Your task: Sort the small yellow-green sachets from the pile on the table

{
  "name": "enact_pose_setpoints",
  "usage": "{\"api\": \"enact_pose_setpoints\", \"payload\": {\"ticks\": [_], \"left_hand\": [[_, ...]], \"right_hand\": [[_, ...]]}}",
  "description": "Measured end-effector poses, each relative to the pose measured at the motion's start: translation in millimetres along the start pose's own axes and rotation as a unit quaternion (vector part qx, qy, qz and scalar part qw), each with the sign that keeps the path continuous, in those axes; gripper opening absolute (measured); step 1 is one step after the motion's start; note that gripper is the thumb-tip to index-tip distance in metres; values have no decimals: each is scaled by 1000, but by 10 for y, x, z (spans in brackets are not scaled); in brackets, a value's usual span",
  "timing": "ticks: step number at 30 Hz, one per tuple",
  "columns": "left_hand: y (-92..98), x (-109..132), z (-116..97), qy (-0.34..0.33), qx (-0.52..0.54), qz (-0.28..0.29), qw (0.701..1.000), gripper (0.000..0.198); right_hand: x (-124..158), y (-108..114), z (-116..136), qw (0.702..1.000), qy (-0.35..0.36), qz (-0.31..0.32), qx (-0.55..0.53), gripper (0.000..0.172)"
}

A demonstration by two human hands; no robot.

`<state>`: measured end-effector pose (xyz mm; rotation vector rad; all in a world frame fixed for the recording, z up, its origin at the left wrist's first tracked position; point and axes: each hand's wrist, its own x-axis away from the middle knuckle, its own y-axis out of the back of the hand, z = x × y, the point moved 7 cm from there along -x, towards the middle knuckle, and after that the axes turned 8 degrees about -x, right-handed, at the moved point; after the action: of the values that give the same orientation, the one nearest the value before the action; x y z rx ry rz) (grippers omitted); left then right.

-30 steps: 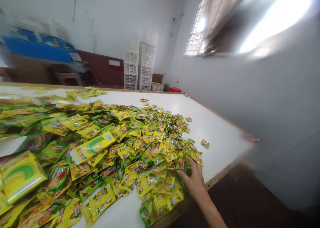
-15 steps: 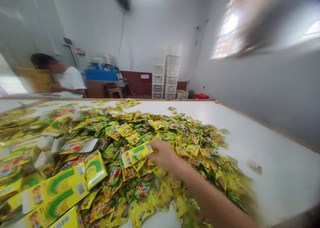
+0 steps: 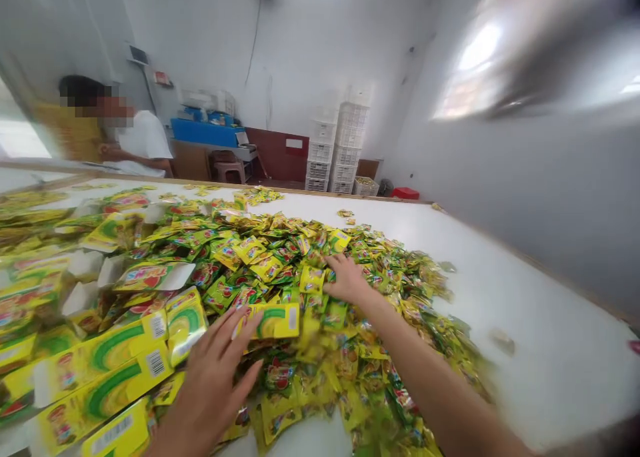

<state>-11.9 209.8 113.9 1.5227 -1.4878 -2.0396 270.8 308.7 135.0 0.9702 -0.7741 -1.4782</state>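
My left hand (image 3: 213, 377) is at lower centre, fingers spread, with its fingertips over the left end of a small yellow carton (image 3: 277, 320). That carton lies on a heap of small green and yellow packets (image 3: 267, 268); whether the fingers press on it I cannot tell. Farther up the heap, my right hand (image 3: 349, 278) reaches among the packets, its thumb and fingers apart. A yellow packet (image 3: 312, 279) lies just left of its fingertips. Larger yellow cartons with green arcs (image 3: 107, 387) lie to the left of my left hand.
A white table (image 3: 500, 277) with a raised wooden edge (image 3: 300, 193) bears the heap. Open cartons (image 3: 150, 275) lie on the left. Beyond the table, a person in a white shirt (image 3: 145, 140) sits at left, and white crates (image 3: 350, 140) stand stacked against the wall.
My right hand has let go of the small yellow carton and moved farther up the heap. My left hand has come into view, reaching over that carton. The camera view has shifted slightly.
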Motion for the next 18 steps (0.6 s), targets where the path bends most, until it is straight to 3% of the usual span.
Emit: {"api": "enact_pose_setpoints", "payload": {"ticks": [3,5,8,10,12,14,16,18], "left_hand": [[-437,-360,-215,-33,-62,95,993,63],[-469,-402,-233,-34,-76,116,990,63],[-212,-183,-84,1,-49,128,991,61],[14,66,80,79,-9,155,985,49],[196,335,198,182,28,182,966,42],[308,550,166,239,72,177,952,43],[356,663,-20,199,137,131,962,32],[331,760,-217,129,188,91,969,22]], "right_hand": [[556,-115,168,998,56,8,17,73],[918,-219,274,992,118,28,33,81],[1345,-347,395,971,224,83,32,86],[1467,-324,412,964,248,95,14,68],[1456,-198,390,976,212,46,-3,43],[1453,-65,408,985,159,-19,-59,28],[1566,-73,573,971,158,-16,-176,32],[1808,-205,864,930,204,43,-302,45]]}}
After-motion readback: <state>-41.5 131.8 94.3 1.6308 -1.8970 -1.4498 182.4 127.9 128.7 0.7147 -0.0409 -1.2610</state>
